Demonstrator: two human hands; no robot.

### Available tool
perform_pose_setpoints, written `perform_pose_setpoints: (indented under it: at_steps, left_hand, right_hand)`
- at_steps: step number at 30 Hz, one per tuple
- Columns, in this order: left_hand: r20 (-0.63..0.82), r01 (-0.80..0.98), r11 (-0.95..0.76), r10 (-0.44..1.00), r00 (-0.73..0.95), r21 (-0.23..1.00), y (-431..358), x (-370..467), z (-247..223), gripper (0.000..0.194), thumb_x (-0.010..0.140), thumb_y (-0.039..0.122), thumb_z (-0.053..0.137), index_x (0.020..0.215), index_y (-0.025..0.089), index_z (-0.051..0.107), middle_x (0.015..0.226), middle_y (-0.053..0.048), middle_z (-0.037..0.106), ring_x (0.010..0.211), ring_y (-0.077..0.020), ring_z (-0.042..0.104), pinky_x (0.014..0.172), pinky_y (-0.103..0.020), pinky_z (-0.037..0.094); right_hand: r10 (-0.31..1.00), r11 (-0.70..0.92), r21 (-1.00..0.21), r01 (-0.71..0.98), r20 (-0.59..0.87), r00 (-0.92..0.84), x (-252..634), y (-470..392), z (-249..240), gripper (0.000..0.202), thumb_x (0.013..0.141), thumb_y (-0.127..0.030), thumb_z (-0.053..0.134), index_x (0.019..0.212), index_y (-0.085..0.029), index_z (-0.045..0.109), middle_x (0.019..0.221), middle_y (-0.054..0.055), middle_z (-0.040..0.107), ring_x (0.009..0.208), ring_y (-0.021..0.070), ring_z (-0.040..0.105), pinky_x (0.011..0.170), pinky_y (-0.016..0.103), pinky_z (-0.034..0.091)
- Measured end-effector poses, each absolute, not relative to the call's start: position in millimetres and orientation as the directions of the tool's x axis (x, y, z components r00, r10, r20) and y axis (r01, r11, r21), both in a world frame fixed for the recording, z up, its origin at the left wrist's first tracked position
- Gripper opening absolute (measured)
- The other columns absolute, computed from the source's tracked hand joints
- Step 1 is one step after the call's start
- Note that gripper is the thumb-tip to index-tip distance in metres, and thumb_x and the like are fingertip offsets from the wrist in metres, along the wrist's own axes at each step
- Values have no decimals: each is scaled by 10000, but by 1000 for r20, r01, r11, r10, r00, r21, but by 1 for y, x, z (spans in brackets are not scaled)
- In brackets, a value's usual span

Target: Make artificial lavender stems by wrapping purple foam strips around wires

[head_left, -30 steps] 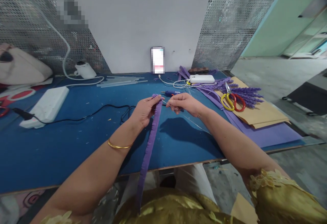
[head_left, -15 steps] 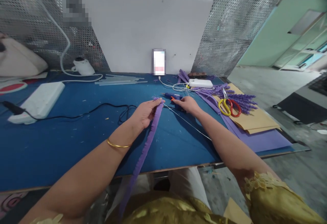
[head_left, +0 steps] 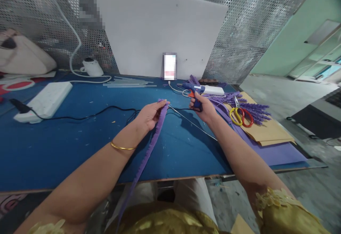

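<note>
Pinched in my left hand (head_left: 152,115) is the top end of a frilled purple paper strip (head_left: 151,145), which hangs down past the table's front edge towards my lap. A thin pale wire (head_left: 193,123) runs from the same fingertips down to the right, to near my right forearm. My right hand (head_left: 204,107) is wrapped round the handle of a blue glue gun (head_left: 195,91) with an orange trigger. The gun is raised over the table, its nozzle pointing left and away from me, apart from the strip.
At right lie red-and-yellow scissors (head_left: 241,116), purple flower sprigs (head_left: 257,111), brown paper (head_left: 262,131) and purple paper (head_left: 282,154). Clear glue sticks (head_left: 130,82) and a lit phone (head_left: 169,67) are at the back. A white power strip (head_left: 49,100) and black cord (head_left: 87,116) occupy the left.
My right hand has lifted the glue gun off the table and now grips its handle, finger by the trigger. My left hand still pinches the strip and wire. The view has shifted slightly.
</note>
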State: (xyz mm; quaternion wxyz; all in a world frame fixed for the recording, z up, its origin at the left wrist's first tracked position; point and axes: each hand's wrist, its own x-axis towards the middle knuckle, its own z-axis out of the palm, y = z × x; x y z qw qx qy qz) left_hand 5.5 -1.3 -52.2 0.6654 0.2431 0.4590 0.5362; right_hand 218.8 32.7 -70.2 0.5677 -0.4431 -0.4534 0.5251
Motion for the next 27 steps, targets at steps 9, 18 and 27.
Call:
perform_pose_setpoints:
  at_steps: [9,18,27]
  left_hand:
    - [-330,-574,216,939,-101,790,12,-5,-49,156,632,53,844,632,124,705,618,-7,686,543,-73,585,542,-165,490]
    - [-286,-577,193,955,-74,794,15,-10,-52,166,613,119,876,669,136,721,639,-17,702,548,-93,607,562,-196,515]
    - [-286,-553,195,955,-83,810,18,-11,-55,133,644,145,854,651,129,723,592,-14,667,494,-77,537,500,-199,438]
  right_hand:
    - [966,197,-955,-220,228,-125,217,11,-49,405,703,-496,752,960,-207,631,918,21,682,514,83,474,462,258,403]
    - [890,386,-866,319,257,-377,199,-12,-58,371,846,-563,625,852,-193,636,525,-11,542,473,140,485,480,282,380]
    - [848,527,-666,528,369,-381,194,-13,-64,337,887,-516,603,939,-185,638,819,51,638,725,195,568,713,326,449]
